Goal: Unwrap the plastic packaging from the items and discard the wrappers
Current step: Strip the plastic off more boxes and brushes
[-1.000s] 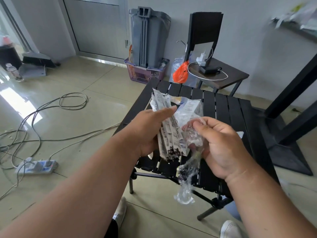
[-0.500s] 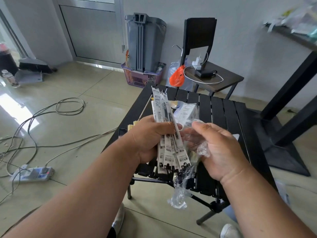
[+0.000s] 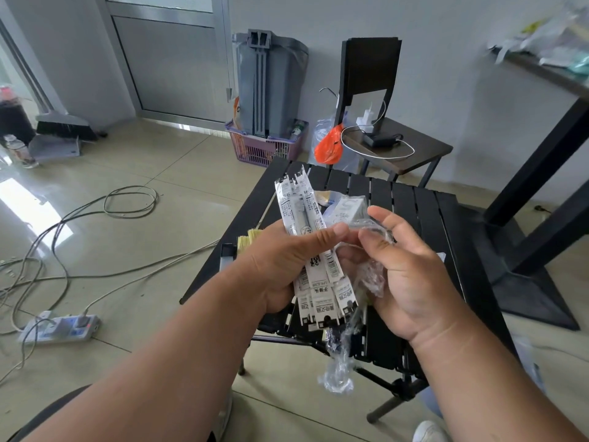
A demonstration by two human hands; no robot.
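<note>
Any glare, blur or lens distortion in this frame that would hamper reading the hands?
Head view: window glare washes the floor tiles at far left; wide-angle bending at the edges; left hand, right hand, packets and clear wrapper evenly lit and sharp.

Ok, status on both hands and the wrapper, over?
Left hand grips the bundle of packets. Right hand pinches the clear wrapper, tail dangling. Wrapper not yet discarded. Nothing blocking.
</note>
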